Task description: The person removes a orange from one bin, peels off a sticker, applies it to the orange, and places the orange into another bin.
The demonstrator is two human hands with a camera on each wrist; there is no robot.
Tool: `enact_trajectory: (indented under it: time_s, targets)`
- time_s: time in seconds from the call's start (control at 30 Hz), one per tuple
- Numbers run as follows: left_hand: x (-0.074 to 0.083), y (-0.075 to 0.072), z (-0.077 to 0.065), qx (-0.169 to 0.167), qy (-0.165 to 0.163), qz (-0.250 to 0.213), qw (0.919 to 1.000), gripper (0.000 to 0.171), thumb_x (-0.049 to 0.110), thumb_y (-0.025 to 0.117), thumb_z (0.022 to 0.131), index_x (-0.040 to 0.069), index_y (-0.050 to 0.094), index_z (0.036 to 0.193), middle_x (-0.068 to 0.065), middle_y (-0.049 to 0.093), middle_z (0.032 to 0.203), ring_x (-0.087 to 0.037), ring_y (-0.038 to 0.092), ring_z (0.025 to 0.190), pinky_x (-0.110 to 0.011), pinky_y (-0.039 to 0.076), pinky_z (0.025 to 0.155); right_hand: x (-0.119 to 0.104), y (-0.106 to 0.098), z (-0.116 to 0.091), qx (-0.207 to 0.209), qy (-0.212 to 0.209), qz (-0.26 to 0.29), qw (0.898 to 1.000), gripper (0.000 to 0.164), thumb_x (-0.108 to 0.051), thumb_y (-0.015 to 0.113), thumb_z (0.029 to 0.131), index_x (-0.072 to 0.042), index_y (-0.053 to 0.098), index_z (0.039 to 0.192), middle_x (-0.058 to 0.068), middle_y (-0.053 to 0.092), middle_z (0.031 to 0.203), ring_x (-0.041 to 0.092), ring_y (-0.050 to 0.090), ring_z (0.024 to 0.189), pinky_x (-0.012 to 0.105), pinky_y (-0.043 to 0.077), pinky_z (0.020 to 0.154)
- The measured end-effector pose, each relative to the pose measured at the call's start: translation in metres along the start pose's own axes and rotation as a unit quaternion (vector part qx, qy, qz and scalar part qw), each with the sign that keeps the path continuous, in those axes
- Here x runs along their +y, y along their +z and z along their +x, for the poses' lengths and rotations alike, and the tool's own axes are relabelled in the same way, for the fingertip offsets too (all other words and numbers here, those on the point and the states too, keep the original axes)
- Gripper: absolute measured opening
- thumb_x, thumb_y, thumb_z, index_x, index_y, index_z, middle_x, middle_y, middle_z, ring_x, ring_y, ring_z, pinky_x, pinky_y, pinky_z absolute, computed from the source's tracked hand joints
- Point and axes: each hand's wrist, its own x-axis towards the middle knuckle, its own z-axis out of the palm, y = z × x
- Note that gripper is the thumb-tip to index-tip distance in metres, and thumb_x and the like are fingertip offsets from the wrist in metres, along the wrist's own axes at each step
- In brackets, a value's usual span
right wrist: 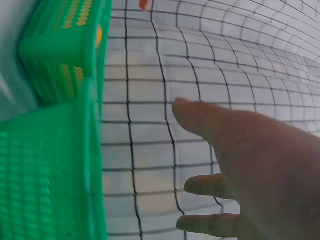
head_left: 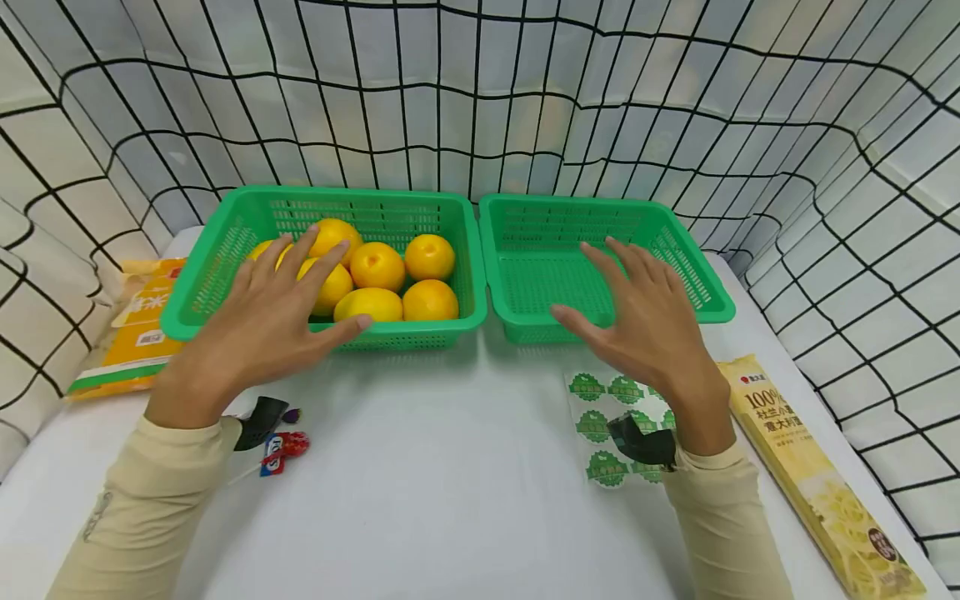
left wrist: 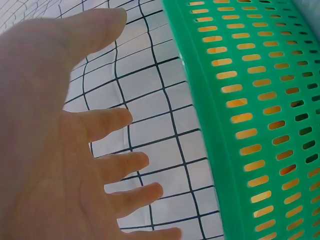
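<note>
Near the left edge of the white table (head_left: 420,500) lies 1 orange packet (head_left: 138,346) with a green stripe. Further in sit 1 red-and-blue wrapped sweet (head_left: 274,454) and 1 small purple piece (head_left: 292,415), perhaps also a sweet. Towards the right edge lies 1 sheet of green round stickers (head_left: 592,426); 1 yellow packet marked 100% (head_left: 821,487) slants along that edge. Black netting (head_left: 476,93) rises beyond the far edge.

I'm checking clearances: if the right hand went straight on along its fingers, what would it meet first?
Probably the far wall of the green basket on the right. How high the right hand sits is unclear, though; if above the basket, it may pass over and meet the black netting behind.
</note>
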Motion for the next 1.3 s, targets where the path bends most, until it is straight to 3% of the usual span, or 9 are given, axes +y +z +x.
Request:
enact_trajectory:
  time_s: [0.23,0.4,0.57,0.7,0.8,0.9,1.1,1.3]
  targets:
    - [-0.009,-0.002,0.002,0.004,-0.01,-0.026,0.9996,0.095,0.058,0.063,0.102,0.016,0.014,0.172,-0.023,0.002,0.177,-0.054,0.006,0.158,-0.077,0.009,0.122,-0.028,0.031,0.021,-0.014,-0.072,0.024,0.997,0.074,-0.06,0.062,0.102,-0.018,0.046,0.162,0.013,0.047,0.164,0.037,0.042,0.152,0.059,0.031,0.125]
    - [-0.015,-0.002,0.004,-0.005,-0.019,-0.046,0.9988,0.096,0.06,0.061,0.103,0.016,0.012,0.172,-0.023,0.001,0.177,-0.053,0.006,0.159,-0.077,0.011,0.122,-0.04,0.055,0.037,-0.034,-0.074,0.057,0.995,0.071,-0.059,0.061,0.103,-0.022,0.046,0.162,0.011,0.043,0.166,0.036,0.041,0.153,0.06,0.034,0.123]
    - [-0.022,-0.006,0.008,-0.006,-0.01,-0.127,0.9919,0.095,0.053,0.067,0.102,0.017,0.016,0.172,-0.021,0.009,0.177,-0.049,0.007,0.161,-0.076,0.012,0.123,-0.049,0.076,0.046,-0.069,-0.071,0.085,0.991,0.068,-0.063,0.056,0.105,-0.025,0.048,0.161,0.01,0.037,0.17,0.037,0.038,0.155,0.064,0.035,0.121]
    - [-0.034,-0.021,0.038,-0.04,0.004,-0.181,0.9826,0.088,0.047,0.068,0.103,0.016,0.021,0.17,-0.022,0.014,0.175,-0.05,0.012,0.159,-0.076,0.013,0.123,-0.051,0.084,0.047,-0.083,-0.055,0.094,0.991,0.068,-0.065,0.051,0.105,-0.026,0.047,0.161,0.006,0.029,0.174,0.036,0.032,0.158,0.066,0.034,0.121]
    - [-0.05,-0.037,0.073,-0.101,-0.006,-0.196,0.9754,0.085,0.051,0.064,0.104,0.019,0.02,0.169,-0.025,0.013,0.174,-0.053,0.017,0.156,-0.078,0.019,0.119,-0.05,0.084,0.048,-0.087,-0.045,0.096,0.991,0.069,-0.066,0.049,0.105,-0.027,0.045,0.162,0.004,0.026,0.175,0.035,0.029,0.159,0.066,0.033,0.122]
    - [-0.067,-0.047,0.102,-0.165,-0.023,-0.211,0.9633,0.086,0.057,0.061,0.104,0.021,0.017,0.169,-0.025,0.011,0.174,-0.053,0.02,0.155,-0.077,0.024,0.118,-0.05,0.085,0.048,-0.087,-0.045,0.095,0.991,0.07,-0.067,0.047,0.105,-0.028,0.044,0.163,0.004,0.025,0.176,0.035,0.028,0.159,0.067,0.033,0.122]
    - [-0.087,-0.045,0.139,-0.249,-0.044,-0.214,0.9436,0.085,0.054,0.057,0.107,0.012,0.017,0.169,-0.028,0.016,0.172,-0.051,0.027,0.152,-0.071,0.039,0.113,-0.053,0.086,0.046,-0.087,-0.046,0.097,0.99,0.071,-0.07,0.046,0.104,-0.031,0.042,0.164,0.003,0.023,0.176,0.035,0.027,0.16,0.068,0.031,0.122]
    - [-0.092,-0.038,0.161,-0.301,-0.083,-0.204,0.928,0.078,0.049,0.056,0.109,0.005,0.025,0.165,-0.028,0.01,0.173,-0.053,0.019,0.156,-0.067,0.042,0.115,-0.058,0.086,0.043,-0.086,-0.045,0.098,0.99,0.071,-0.07,0.046,0.104,-0.032,0.041,0.164,0.001,0.023,0.176,0.034,0.027,0.16,0.068,0.03,0.122]
